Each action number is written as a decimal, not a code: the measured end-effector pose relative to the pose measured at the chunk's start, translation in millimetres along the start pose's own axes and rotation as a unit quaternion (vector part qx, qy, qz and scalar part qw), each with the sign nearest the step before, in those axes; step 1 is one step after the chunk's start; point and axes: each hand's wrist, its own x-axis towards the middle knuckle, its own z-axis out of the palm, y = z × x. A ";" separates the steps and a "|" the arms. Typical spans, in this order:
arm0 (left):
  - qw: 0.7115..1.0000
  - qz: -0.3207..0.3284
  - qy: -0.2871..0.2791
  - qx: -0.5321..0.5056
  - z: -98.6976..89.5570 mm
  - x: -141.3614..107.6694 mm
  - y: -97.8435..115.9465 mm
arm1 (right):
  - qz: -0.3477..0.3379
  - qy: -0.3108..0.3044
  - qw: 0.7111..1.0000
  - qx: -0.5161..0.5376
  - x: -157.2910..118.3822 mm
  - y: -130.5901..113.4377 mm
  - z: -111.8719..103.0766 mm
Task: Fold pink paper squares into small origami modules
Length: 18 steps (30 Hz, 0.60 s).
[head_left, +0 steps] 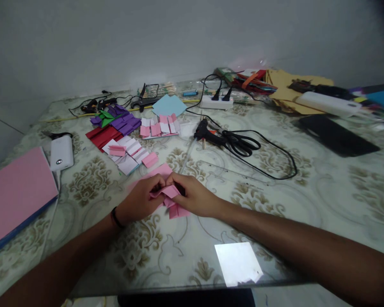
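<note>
Together, the left hand (142, 198) and right hand (196, 196) pinch folded pink paper (171, 191) at twelve o'clock, likely to steady its creases.

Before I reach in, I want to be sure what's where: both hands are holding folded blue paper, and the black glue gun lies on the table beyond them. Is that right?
Not quite: the folded paper in the left hand and right hand is pink, not blue, as the head view shows. The black glue gun does lie on the table beyond them.
</note>
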 end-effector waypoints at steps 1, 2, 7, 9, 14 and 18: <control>1.000 0.000 -0.001 -0.001 0.0 0.1 0.1 | 0.001 0.001 1.000 0.000 0.0 -0.3 -0.1; 1.000 -0.001 -0.002 -0.002 0.0 0.1 0.1 | 0.001 0.001 1.000 0.000 0.1 -0.5 -0.2; 1.000 -0.007 -0.002 -0.005 0.6 0.1 -0.3 | 0.006 -0.001 1.000 -0.004 -0.3 -0.3 -0.4; 1.000 -0.008 -0.002 -0.004 0.9 0.1 -0.6 | 0.006 -0.001 1.000 -0.006 -0.4 -0.3 -0.3; 1.000 -0.008 -0.002 -0.002 0.3 1.0 0.2 | 0.004 -0.003 1.000 -0.010 -0.1 -0.7 -0.3; 1.000 -0.010 -0.005 -0.003 -0.4 1.2 1.9 | 0.004 -0.005 1.000 -0.010 0.0 -1.0 -0.7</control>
